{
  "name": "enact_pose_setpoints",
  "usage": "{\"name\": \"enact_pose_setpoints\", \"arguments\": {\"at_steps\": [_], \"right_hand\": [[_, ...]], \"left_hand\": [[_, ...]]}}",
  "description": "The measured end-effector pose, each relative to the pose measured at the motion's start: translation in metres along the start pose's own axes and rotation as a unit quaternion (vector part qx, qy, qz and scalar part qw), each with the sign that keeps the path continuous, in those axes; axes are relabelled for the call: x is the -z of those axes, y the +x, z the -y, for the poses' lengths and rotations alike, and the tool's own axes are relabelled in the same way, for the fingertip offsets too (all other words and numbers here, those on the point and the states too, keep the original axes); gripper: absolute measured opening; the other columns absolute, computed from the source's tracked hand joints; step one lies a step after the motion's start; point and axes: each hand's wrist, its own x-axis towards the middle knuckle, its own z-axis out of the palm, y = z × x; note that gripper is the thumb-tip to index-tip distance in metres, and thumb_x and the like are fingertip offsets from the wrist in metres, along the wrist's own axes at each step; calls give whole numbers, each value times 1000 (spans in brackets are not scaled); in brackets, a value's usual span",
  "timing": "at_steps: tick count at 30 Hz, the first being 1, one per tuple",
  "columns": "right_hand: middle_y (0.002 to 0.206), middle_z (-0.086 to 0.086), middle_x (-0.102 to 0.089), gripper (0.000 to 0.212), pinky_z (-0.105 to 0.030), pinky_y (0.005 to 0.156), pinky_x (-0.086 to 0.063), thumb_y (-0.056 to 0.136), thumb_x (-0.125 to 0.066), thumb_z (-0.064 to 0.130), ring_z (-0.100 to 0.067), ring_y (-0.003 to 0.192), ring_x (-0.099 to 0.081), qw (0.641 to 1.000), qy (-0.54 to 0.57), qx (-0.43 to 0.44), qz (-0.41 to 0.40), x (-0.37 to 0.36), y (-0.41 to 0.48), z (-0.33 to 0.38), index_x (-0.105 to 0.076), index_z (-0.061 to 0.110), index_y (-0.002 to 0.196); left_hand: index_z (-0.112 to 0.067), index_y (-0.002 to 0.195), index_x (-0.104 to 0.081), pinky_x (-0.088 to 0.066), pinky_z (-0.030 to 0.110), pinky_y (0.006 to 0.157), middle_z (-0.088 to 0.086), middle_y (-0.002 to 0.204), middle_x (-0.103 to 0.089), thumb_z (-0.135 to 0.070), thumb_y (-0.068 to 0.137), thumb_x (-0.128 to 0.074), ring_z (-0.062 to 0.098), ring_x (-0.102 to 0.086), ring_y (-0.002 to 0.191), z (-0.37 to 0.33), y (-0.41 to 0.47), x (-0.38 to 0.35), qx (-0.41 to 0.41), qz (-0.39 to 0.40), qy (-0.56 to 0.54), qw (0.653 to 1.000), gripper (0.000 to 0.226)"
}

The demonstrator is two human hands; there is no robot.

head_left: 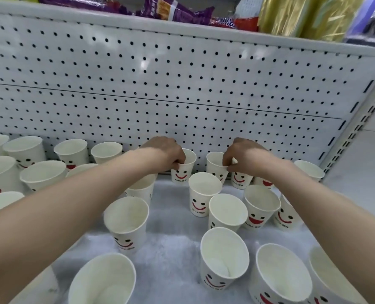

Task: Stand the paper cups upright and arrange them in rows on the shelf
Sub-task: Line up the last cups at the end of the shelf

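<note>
Several white paper cups with red smiley faces stand upright on the shelf (173, 218). My left hand (167, 153) pinches the rim of a back-row cup (184, 170) near the pegboard, fingers inside it. My right hand (243, 155) pinches the rim of another back-row cup (215, 165) just to the right. Both cups stand upright on the shelf. A cup (203, 194) stands just in front of them, between my hands.
A white pegboard wall (182, 84) closes the back. More cups crowd the left (42, 174), the right (261, 205) and the front (223, 257). Snack packets (177, 12) lie on the shelf above. A slotted upright (357, 119) borders the right.
</note>
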Motion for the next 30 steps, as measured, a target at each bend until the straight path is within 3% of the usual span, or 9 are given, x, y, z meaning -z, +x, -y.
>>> {"name": "enact_pose_setpoints", "arguments": {"at_steps": [6,9,12,15,19,21,24,27,30], "right_hand": [[101,1,-48,14,-25,70,-39,86,-67,20,-22,90,-58,1000,-1,8,9,-2,7,7,-71,28,97],[101,2,-48,17,-25,70,-40,86,-68,21,-20,89,-56,1000,-2,9,11,0,7,9,-70,30,101],[97,9,-52,26,-24,72,-41,85,-69,17,-12,90,-51,999,16,27,-28,5,0,7,-69,32,106],[92,14,-64,23,-25,74,-41,86,-67,14,-6,91,-40,996,14,48,-72,10,-9,8,-71,28,103],[94,14,-69,16,-28,76,-44,87,-66,20,-8,91,-44,996,15,61,-67,14,-23,17,-73,30,98],[92,16,-69,15,-29,76,-45,88,-65,22,-7,89,-43,996,21,64,-64,15,-30,22,-73,31,97],[85,17,-65,15,-25,71,-41,88,-65,21,-6,86,-44,994,40,66,-71,17,-39,28,-74,30,96],[82,17,-65,15,-20,69,-43,87,-65,20,-8,83,-54,994,66,56,-59,23,-47,29,-75,30,91],[82,15,-68,15,-26,70,-51,86,-66,21,-12,81,-61,994,84,51,-47,26,-53,33,-76,31,88]], "left_hand": [[-22,84,-56,-39,30,64,1,80,-51,-28,92,-58,25,-52,79,3,-2,-4,7,4,-5,1000,10],[-25,107,-63,-49,36,77,-1,104,-62,-30,90,-61,24,-55,100,6,-5,-6,-2,-10,-22,1000,18],[-28,118,-61,-51,37,81,-8,118,-59,-27,88,-64,17,-49,114,2,-17,-2,-39,-98,-48,993,30],[-32,107,-64,-47,31,79,-11,109,-62,-26,85,-61,13,-53,104,-13,-32,2,-115,-163,-116,973,23],[-30,103,-69,-37,21,70,-12,99,-66,-39,84,-64,10,-55,92,-37,-44,-1,-169,-132,-139,967,22],[-26,102,-70,-44,27,72,-8,98,-68,-39,86,-64,14,-57,93,-44,-43,-6,-180,-106,-109,972,22],[-21,92,-69,-49,39,68,-1,86,-68,-32,88,-62,23,-59,88,-43,-44,-9,-153,-93,-76,981,14],[-23,88,-69,-50,38,66,-1,82,-67,-32,87,-62,23,-59,81,-26,-53,-11,-120,-92,-69,986,12],[-23,86,-69,-49,36,65,-1,80,-67,-31,87,-64,22,-59,76,-12,-65,-16,-107,-93,-59,988,10]]}}
